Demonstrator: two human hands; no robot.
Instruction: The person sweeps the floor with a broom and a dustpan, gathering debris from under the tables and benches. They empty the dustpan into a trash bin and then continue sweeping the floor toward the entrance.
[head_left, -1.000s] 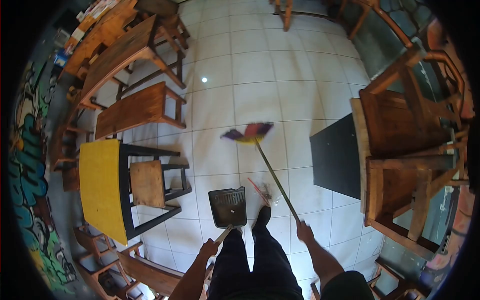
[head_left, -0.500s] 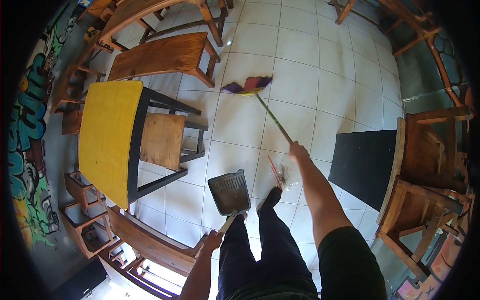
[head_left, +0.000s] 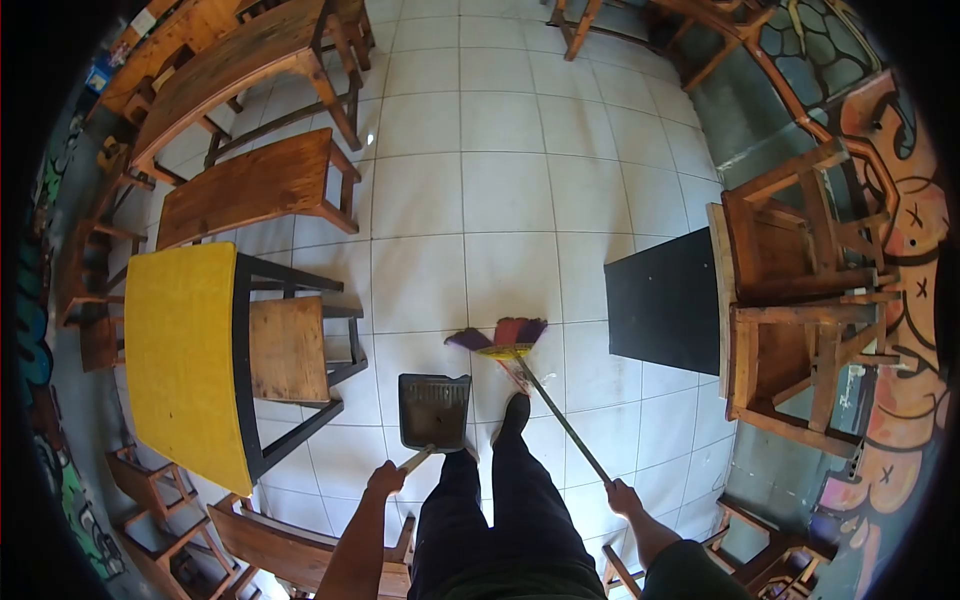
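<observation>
My left hand [head_left: 386, 479] is closed round the pale handle of a dark dustpan [head_left: 433, 408], which lies near my feet on the tiles. In my right hand [head_left: 622, 497] is the green stick of a broom [head_left: 565, 424]. The broom's purple, red and yellow bristle head [head_left: 506, 338] is on the floor ahead and to the right of the pan, apart from it. A small pile of litter [head_left: 540, 381] with a thin red stick [head_left: 514, 375] lies just behind the bristles, partly hidden by them, close to my right shoe [head_left: 513, 413].
To the left stand a yellow-topped table [head_left: 185, 360], a wooden stool [head_left: 287, 348] and a brown bench [head_left: 255, 185]. A black panel [head_left: 664, 302] juts out on the right beside stacked wooden furniture [head_left: 800, 260]. White tiled floor [head_left: 505, 190] stretches ahead.
The broom head has come back toward my feet, up to the litter, and my right hand has drawn back. The camera view has turned and shifted; the dustpan stays near my left foot.
</observation>
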